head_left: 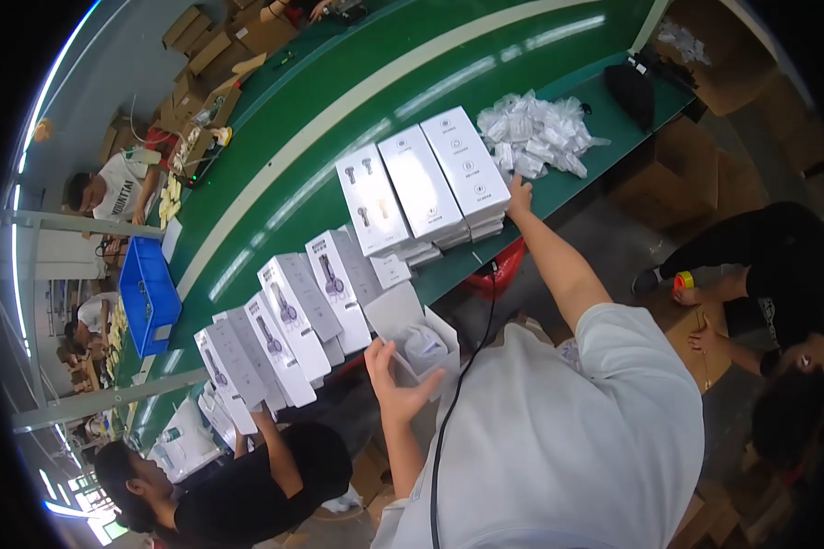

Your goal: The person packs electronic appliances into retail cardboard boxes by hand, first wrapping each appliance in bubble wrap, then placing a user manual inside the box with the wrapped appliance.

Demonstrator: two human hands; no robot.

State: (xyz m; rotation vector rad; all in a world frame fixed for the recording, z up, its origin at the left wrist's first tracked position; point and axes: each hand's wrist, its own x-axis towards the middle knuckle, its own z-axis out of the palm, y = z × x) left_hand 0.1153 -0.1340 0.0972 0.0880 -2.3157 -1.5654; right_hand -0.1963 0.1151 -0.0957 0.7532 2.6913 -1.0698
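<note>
My left hand [396,384] is closed around an open white carton [441,380] in front of my body. Its lid flap stands up, and a round item in clear wrapping [425,348] sits inside. My right arm stretches out to the table's near edge. There my right hand [519,196] is at the lower edge of a pile of small clear plastic packets [542,133], just right of the stacked white boxes [465,165]. Its fingers are too small to show whether they grip a packet.
Rows of upright white boxes [288,306] with printed pictures line the green table [279,178] on the left. A person in black [247,476] works beside them. Farther off is a blue bin [148,297]. A black bag [630,91] lies at the far right; another person crouches by cardboard cartons [673,174].
</note>
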